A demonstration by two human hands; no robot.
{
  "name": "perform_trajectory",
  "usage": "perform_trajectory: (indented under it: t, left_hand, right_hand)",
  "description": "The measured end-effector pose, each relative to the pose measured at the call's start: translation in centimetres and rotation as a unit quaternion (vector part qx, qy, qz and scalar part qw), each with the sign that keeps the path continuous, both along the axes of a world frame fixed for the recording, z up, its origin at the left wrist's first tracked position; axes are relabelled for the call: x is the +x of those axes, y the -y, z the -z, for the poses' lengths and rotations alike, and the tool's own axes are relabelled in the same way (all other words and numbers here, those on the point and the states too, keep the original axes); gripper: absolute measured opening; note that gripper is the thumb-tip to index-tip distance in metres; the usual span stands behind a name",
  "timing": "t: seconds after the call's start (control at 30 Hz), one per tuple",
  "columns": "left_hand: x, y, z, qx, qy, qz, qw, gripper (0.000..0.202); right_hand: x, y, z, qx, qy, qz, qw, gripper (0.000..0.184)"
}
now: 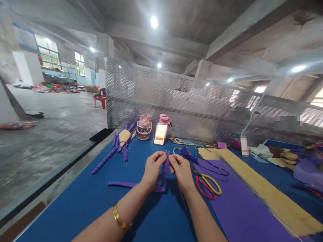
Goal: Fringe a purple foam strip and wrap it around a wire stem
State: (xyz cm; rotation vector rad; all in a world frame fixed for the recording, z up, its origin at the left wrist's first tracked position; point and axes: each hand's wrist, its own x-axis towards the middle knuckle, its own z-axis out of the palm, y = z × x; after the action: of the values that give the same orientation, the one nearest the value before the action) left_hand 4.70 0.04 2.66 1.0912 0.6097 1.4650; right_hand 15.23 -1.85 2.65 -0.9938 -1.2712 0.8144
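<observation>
Above the blue table, straight in front of us, we hold a purple strip by its far end, up between our two hands. With our left hand we pinch that end between thumb and fingertips; with our right hand we pinch it just beside, so that the fingertips of both nearly meet over the small gathered tip. This tip points up and away from us.

From our fingers the strip hangs down toward us, its long axis close to upright in our view. Near the tabletop it bends sharply and runs off to our left, passing behind our left wrist. That tail lies crosswise to us, nearly level in view, its free end pointing left.

Near our right hand we have scissors, blades pointing away from us and leftward, loops toward us. They overlap the edge of a purple sheet, whose long axis runs from the far middle toward our near right. Beyond that hand we see a blue tool with a black cord. Well to the left of our hands lies a yellow-wrapped bundle of purple stems.
</observation>
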Motion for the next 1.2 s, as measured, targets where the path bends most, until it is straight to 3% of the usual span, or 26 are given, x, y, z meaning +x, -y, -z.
perform_trajectory:
  t: [0.13,0.47,0.87,1.07,1.2]
  left_hand:
    - [0.1,0.0,0.3,-0.026,0.004,0.039,0.999,0.016]
    - [0.0,-0.3,0.6,-0.024,0.001,0.049,0.999,0.017]
    - [-0.2,-0.6,0.7,-0.012,-0.019,0.013,1.000,0.015]
    - [-0.1,-0.7,0.8,-0.034,0.021,0.048,0.998,0.018]
    - [0.0,-0.8,0.8,-0.045,0.042,0.070,0.996,0.030]
  right_hand:
    - [-0.1,-0.2,0.5,-0.046,-0.086,-0.059,0.993,0.031]
    - [-0.4,0.0,0.6,-0.063,-0.128,-0.078,0.987,0.033]
    - [-0.1,0.6,-0.3,-0.024,-0.016,-0.018,0.999,0.026]
    - [0.1,0.8,-0.5,0.008,0.032,-0.002,0.999,0.026]
    - [0.2,0.6,-0.1,0.007,0.025,-0.017,1.000,0.027]
